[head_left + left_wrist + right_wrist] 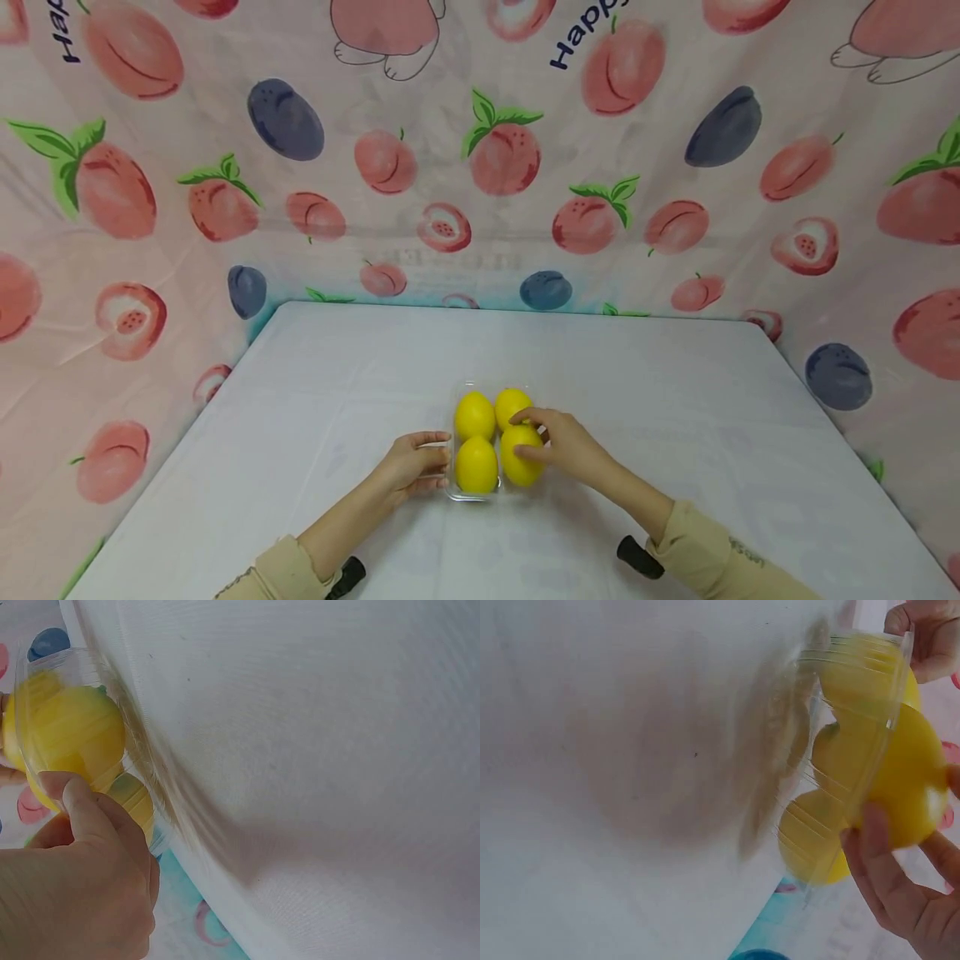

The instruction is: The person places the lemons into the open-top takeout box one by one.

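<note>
A clear plastic container [471, 498] stands on the table with yellow lemons in it. At its left side, my left hand [411, 463] pinches the rim between thumb and fingers, as the left wrist view shows. Over the front right corner, my right hand [567, 443] grips a lemon [521, 468] by thumb and fingertips. In the right wrist view this lemon [913, 776] sits partly above the container's rim. The other lemons, front left [477, 467], back left [475, 416] and back right [512, 403], lie in the container; the back right one is partly hidden by my right fingers.
A white cloth covers the table [360, 358]. Behind it and at the sides hangs a curtain [442, 117] printed with peaches and dark fruit. Black pieces [641, 558] show at both wrists, by the beige sleeves [705, 546].
</note>
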`<state>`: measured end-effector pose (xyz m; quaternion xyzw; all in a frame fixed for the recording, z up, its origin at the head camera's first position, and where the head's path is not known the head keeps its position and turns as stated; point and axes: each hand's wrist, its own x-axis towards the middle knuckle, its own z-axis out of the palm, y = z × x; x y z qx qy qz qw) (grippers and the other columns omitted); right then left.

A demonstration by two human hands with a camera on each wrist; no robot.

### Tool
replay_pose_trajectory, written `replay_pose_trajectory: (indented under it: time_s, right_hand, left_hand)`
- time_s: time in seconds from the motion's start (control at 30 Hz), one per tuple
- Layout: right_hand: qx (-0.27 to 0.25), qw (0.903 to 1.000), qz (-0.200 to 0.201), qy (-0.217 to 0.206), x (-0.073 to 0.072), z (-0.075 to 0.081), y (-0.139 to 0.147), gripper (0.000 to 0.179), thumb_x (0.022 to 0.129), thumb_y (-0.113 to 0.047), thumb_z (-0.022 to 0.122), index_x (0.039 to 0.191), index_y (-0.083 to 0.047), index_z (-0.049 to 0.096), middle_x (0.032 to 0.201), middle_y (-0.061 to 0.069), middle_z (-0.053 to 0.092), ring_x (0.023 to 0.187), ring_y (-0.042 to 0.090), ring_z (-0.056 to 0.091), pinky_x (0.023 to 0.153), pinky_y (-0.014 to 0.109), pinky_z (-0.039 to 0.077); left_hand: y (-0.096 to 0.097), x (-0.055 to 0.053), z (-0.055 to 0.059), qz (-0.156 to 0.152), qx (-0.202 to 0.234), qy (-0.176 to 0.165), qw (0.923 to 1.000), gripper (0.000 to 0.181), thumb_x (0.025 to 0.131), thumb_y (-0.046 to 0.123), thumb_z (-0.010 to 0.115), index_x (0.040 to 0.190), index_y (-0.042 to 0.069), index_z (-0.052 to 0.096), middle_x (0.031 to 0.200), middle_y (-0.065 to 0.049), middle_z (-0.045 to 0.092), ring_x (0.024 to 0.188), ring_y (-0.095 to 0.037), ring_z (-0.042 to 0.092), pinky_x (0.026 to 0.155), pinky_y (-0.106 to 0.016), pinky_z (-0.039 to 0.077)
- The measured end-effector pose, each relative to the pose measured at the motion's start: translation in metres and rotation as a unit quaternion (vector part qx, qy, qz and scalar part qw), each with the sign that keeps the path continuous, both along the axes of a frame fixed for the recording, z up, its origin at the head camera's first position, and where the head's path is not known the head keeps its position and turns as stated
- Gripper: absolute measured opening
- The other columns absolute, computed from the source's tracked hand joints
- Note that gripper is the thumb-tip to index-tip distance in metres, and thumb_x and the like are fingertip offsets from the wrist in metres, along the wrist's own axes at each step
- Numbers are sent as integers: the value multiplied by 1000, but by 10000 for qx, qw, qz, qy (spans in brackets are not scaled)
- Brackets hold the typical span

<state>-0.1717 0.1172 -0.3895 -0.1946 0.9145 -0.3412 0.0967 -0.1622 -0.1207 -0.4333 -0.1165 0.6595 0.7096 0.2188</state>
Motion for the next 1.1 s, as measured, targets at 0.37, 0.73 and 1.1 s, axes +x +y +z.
replay_pose_trajectory:
  time_s: [0.37,0.73,1.1]
  right_hand:
    - [682,9973,-271,-33,5,1,-17,26,83,-10,70,108,-3,67,105,12,67,94,25,62,85,42,55]
    - [647,9974,-215,229,4,-4,-17,24,82,-9,71,105,-5,69,98,9,58,86,19,55,78,35,55]
    - [407,9984,-136,367,4,2,-4,18,84,-5,67,102,-5,68,99,8,65,86,23,60,74,34,56]
  left_hand:
    - [1,0,2,82,-74,-61,9999,39,86,-2,58,124,-5,50,81,-2,58,65,-10,56,56,-20,56]
    - [0,-2,0,58,-266,-111,9996,35,87,0,60,121,-2,53,83,-3,60,68,-12,57,58,-23,58]
    - [1,-4,-1,14,-239,36,9997,35,87,-2,59,121,-4,51,81,-1,61,64,-11,57,56,-20,56]
